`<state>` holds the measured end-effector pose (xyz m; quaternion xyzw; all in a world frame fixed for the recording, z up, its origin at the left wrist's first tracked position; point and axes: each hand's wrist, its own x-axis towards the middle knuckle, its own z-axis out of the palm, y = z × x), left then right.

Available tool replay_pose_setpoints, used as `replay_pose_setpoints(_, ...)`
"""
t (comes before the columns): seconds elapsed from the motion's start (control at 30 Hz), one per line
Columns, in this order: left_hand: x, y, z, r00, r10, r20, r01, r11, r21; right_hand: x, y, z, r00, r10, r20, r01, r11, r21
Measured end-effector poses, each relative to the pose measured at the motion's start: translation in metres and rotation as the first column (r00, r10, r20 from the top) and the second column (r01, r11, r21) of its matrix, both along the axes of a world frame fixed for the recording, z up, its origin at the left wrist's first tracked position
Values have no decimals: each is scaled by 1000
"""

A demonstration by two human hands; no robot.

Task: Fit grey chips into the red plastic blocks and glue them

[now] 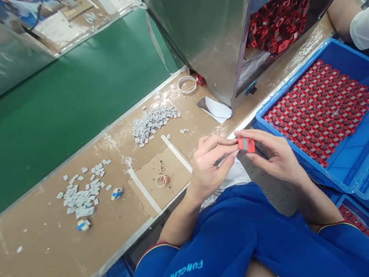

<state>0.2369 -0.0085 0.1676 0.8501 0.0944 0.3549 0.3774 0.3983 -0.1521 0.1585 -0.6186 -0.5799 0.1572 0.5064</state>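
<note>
Gripping the red part [247, 145] from two sides, left hand [210, 158] and right hand [278, 156] meet right of frame centre; their grip is closed, probably for steadiness.

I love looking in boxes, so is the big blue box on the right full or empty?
Neither: the blue box is partly filled. Red pieces lie in rows, but bare blue bottom shows beside them.

Block [246, 145] between fingers [218, 142]; crate [358, 142] right
</note>
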Motion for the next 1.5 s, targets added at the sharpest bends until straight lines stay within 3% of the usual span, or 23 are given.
replay_pose_setpoints(0.2, 0, -5, 0, 1000, 15, 0, -15, 1000, -24, 2, -1, -2, 990, 60, -128, -59, 998, 12)
replay_pose_setpoints(0.43, 0, -5, -2, 997, 64, -31, -64, 998, 18, 4, 3, -7, 992, 71, -107, -71, 997, -1)
replay_pose_setpoints(0.53, 1, 0, -4, 999, 40, -33, -41, 998, -38, 3, 8, -13, 951, 77, -298, -84, 996, -11)
replay_pose_setpoints(0.63, 2, 2, -4, 999, -29, -31, 25, 991, -135, -1, 13, -19, 790, 38, -611, -67, 997, -24)
replay_pose_setpoints(0.8, 6, -6, -6, 998, -63, 20, 65, 989, -133, -11, 17, -24, 396, 32, -918, -95, 995, -7)
replay_pose_setpoints(0.87, 8, -9, -8, 998, -43, 45, 47, 995, -85, -17, 18, -27, 305, 45, -951, -110, 994, 12)
replay_pose_setpoints(0.93, 10, -11, -10, 997, -34, 70, 36, 999, -32, -23, 18, -31, 286, 47, -957, -103, 995, 18)
replay_pose_setpoints(1.03, 11, -11, -13, 995, -68, 69, 65, 997, 36, -29, 19, -39, 353, 54, -934, -79, 996, 28)
replay_pose_setpoints(1.1, 9, -11, -16, 995, -85, 53, 83, 995, 48, -29, 20, -42, 459, 87, -884, -54, 996, 69)
replay_pose_setpoints(1.2, 4, -9, -16, 996, -81, 27, 81, 997, -2, -23, 16, -37, 746, 61, -664, 31, 992, 126)
replay_pose_setpoints(1.27, 0, -8, -14, 995, -105, 2, 105, 994, -32, -16, 12, -27, 923, -42, -382, 111, 981, 160)
replay_pose_setpoints(1.3, -1, -7, -13, 992, -127, -7, 127, 991, -35, -13, 9, -20, 969, -87, -232, 132, 974, 184)
replay_pose_setpoints(1.4, -2, -5, -10, 983, -181, -19, 180, 983, -37, -5, 5, -2, 990, -119, 75, 99, 967, 234)
replay_pose_setpoints(1.5, -2, -6, -12, 989, -147, 3, 146, 979, -143, -2, 5, 8, 980, -103, 170, 64, 972, 225)
